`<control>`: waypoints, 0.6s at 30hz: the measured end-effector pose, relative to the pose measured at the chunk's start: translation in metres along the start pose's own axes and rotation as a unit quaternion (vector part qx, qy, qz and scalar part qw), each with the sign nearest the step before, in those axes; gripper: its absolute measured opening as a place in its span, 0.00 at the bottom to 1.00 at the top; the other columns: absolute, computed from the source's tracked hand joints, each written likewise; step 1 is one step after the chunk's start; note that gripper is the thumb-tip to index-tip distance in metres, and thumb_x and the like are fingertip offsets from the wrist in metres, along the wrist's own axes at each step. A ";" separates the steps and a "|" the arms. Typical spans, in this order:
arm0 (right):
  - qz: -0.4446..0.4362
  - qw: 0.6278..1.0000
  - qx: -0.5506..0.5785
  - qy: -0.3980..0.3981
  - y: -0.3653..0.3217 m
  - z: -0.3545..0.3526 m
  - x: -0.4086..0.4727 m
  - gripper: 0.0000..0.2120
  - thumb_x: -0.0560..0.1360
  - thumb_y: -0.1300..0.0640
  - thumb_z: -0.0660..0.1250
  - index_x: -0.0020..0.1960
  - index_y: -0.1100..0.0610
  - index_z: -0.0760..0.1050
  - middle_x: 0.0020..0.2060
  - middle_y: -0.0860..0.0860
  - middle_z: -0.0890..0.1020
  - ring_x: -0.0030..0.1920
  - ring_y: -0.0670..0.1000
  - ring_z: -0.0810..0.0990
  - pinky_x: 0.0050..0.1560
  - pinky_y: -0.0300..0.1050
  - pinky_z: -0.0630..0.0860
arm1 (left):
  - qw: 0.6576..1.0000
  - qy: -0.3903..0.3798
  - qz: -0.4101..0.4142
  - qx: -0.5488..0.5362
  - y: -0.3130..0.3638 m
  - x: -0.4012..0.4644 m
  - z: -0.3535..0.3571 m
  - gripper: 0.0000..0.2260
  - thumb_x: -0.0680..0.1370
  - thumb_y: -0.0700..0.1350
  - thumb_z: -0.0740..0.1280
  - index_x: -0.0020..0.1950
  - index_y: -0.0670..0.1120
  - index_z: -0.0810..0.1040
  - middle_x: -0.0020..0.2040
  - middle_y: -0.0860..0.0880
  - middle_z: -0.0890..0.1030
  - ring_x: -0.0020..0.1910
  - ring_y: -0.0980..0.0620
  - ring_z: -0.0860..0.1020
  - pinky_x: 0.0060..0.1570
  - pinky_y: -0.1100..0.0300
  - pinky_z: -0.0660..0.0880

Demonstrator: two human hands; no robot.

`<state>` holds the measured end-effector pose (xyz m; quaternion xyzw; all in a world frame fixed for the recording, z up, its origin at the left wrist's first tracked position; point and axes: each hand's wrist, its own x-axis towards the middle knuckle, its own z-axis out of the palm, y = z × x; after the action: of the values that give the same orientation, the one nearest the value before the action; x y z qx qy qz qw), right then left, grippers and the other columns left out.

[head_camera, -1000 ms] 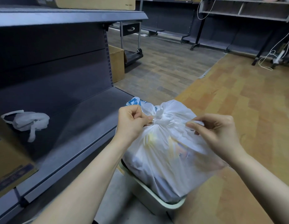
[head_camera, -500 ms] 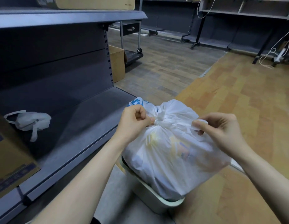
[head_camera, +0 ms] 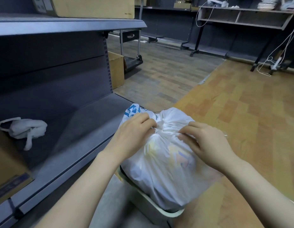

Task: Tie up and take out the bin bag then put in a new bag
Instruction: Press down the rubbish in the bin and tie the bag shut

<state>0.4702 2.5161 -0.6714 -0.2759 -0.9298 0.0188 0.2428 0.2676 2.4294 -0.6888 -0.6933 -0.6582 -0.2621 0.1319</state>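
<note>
A: Right, start big. The grey shelving unit [head_camera: 80,122] fills the left side, with a cardboard box [head_camera: 93,6] up on its top shelf.

B: And the wooden floor [head_camera: 241,112] spreads off to the right. What's down low in the middle?

A: The full white bin bag [head_camera: 166,165], bulging, sitting in the pale bin [head_camera: 169,212], whose rim shows at the bag's near side. It stands on the floor just beside the bottom shelf.

B: Both hands on it?

A: Both, up at the gathered neck. The left hand [head_camera: 134,129] has its fingers curled in, pinching the plastic on the left side of the knot [head_camera: 161,129]. The right hand [head_camera: 208,140] pinches the twisted plastic on the other side, fingertips tucked down against the bag.

B: And on the bottom shelf, further left?

A: A crumpled white bag [head_camera: 28,130], handles loose, lying well apart from the bin. A smaller cardboard box [head_camera: 116,69] sits on the floor beyond the shelf end.
</note>
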 end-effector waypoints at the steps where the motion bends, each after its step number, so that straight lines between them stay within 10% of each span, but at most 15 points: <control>1: -0.007 1.000 -0.026 0.013 0.001 -0.001 0.000 0.08 0.74 0.53 0.62 0.43 0.52 0.79 0.35 0.46 0.79 0.35 0.53 0.79 0.24 0.40 0.63 | 0.999 0.011 0.015 0.028 -0.001 0.001 0.002 0.08 0.74 0.46 0.57 0.46 0.48 0.75 0.37 0.49 0.75 0.33 0.48 0.72 0.31 0.61 0.61; 6: -0.051 0.991 -0.116 0.053 0.010 -0.004 0.005 0.11 0.67 0.70 0.63 0.42 0.55 0.76 0.32 0.49 0.75 0.32 0.54 0.71 0.22 0.40 0.61 | 0.994 0.043 0.060 0.079 -0.009 0.002 0.006 0.11 0.70 0.36 0.58 0.45 0.52 0.64 0.37 0.49 0.70 0.36 0.50 0.61 0.39 0.60 0.52; 18: -0.116 0.990 -0.069 0.031 0.027 0.007 0.006 0.10 0.66 0.70 0.55 0.35 0.59 0.72 0.24 0.50 0.70 0.30 0.51 0.61 0.24 0.42 0.62 | 0.996 0.052 0.072 0.020 -0.011 -0.003 0.017 0.12 0.66 0.37 0.49 0.41 0.53 0.61 0.34 0.51 0.69 0.38 0.51 0.61 0.44 0.58 0.58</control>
<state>0.4763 2.5430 -0.6800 -0.1826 -0.9467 -0.0821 0.2524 0.2599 2.4368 -0.7064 -0.7214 -0.6043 -0.2743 0.1980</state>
